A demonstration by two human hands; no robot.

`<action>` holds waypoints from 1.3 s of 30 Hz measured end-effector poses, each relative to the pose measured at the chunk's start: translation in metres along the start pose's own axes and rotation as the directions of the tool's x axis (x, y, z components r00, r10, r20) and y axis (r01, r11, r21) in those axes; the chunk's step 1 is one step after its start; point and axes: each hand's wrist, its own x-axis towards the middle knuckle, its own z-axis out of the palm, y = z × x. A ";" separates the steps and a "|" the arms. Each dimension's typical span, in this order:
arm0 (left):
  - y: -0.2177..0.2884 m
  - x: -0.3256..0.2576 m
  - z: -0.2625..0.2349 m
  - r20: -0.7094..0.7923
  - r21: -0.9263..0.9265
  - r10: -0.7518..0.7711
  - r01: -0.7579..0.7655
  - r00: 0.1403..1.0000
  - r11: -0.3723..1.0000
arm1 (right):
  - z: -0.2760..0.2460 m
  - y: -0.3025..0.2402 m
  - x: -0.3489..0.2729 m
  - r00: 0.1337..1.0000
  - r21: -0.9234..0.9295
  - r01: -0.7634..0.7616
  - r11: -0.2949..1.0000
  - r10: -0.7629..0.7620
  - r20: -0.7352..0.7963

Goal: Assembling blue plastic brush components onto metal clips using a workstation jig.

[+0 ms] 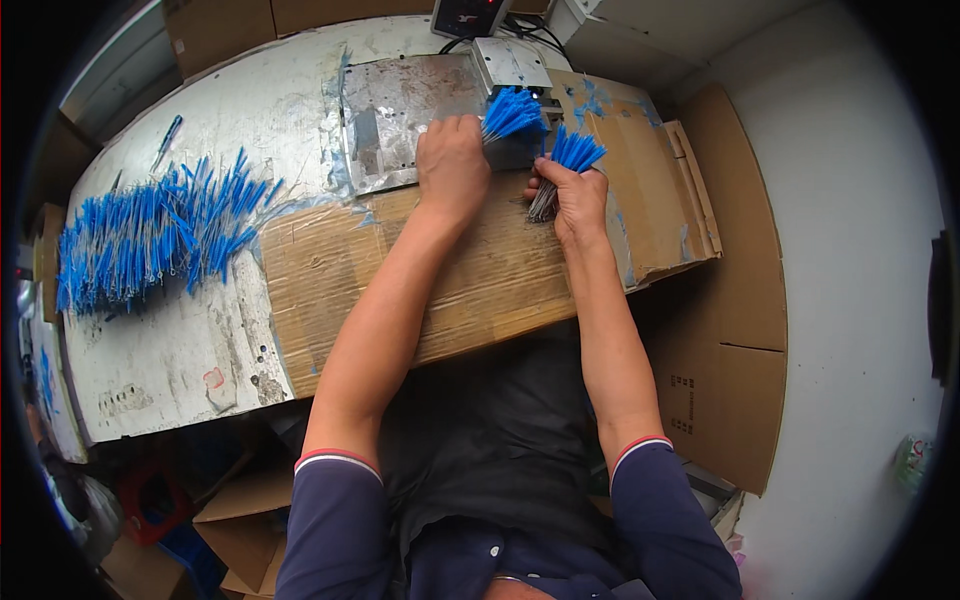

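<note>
My left hand [453, 165] is closed around a bundle of thin blue-tipped wires [513, 112], whose blue ends fan out to the right, by a small metal machine [512, 66]. To its right, my right hand [580, 198] grips a second bundle of blue-tipped wires [576, 150]. The blue ends of this one point up and its bare grey wire stems hang below the fingers. A metal plate [405, 100] lies just beyond my left hand. What the fingers of my left hand press on is partly hidden.
A large pile of blue-tipped wires [150, 235] lies on the worn white table [170, 365] at the left, with a pen [167, 140] behind it. Taped cardboard [350, 290] covers the table's front. A dark box with a red light [468, 18] stands at the back.
</note>
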 end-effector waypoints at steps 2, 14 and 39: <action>-0.001 0.000 0.000 0.020 0.016 -0.021 0.021 1.000 1.000 | -0.001 -0.001 0.001 0.997 -0.071 -0.059 0.996 0.061 0.037; -0.003 0.002 -0.001 -0.103 -0.119 -0.250 0.237 0.963 0.964 | 0.027 0.005 0.013 0.993 -0.106 -0.029 0.994 0.016 -0.121; -0.001 0.001 -0.002 0.010 -0.134 -0.112 0.112 0.994 0.985 | 0.017 0.000 -0.002 0.997 0.074 -0.023 0.997 0.028 -0.069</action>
